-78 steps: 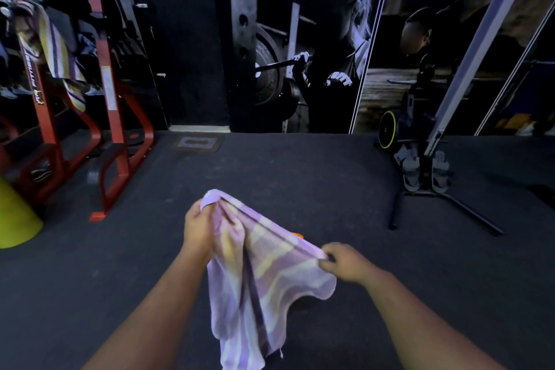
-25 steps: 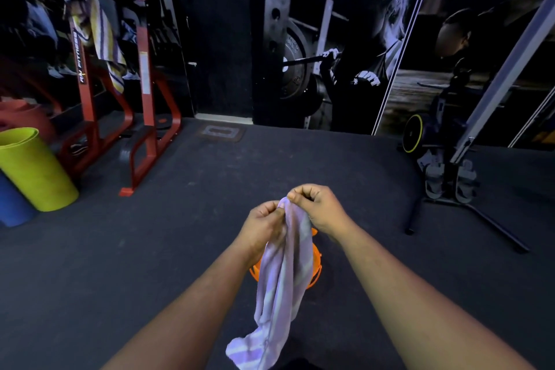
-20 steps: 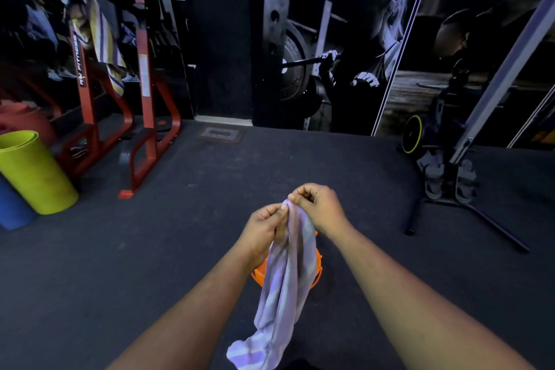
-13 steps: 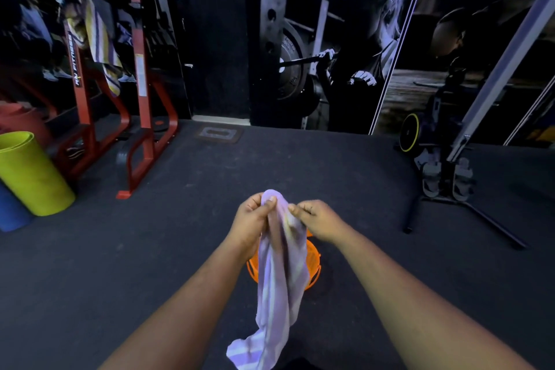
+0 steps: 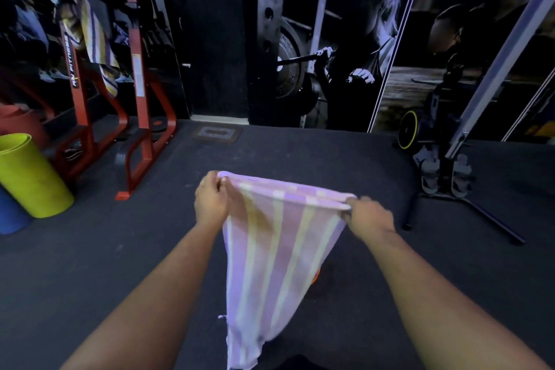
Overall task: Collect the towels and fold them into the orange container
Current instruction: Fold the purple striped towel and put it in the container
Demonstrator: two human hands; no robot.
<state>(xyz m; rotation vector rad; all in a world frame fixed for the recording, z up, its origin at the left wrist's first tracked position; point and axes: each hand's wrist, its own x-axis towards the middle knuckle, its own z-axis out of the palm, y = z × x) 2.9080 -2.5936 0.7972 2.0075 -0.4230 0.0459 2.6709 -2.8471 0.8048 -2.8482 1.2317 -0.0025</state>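
With the left hand [image 5: 210, 201] and right hand [image 5: 371, 215] each pinching a top corner of the striped towel [image 5: 279, 249], keep that edge taut and level, then bring the 2 corners together squarely before lowering it into the orange container [image 5: 316, 276] just below the right hand.

A dark speckled rubber floor [image 5: 300, 153] is stretching back to a wall wearing a large gym mural [image 5: 345, 39] of a figure lifting a barbell. At the left a red steel rack [image 5: 141, 105] is standing on the floor, with a yellow-green rolled mat [image 5: 28, 174] and a blue one [image 5: 10, 213] standing upright near it. At the right a grey slanted bar [image 5: 504, 48] is rising from a black machine base [image 5: 444, 174] beside a yellow-rimmed wheel [image 5: 408, 129]. The light is looking dim and violet
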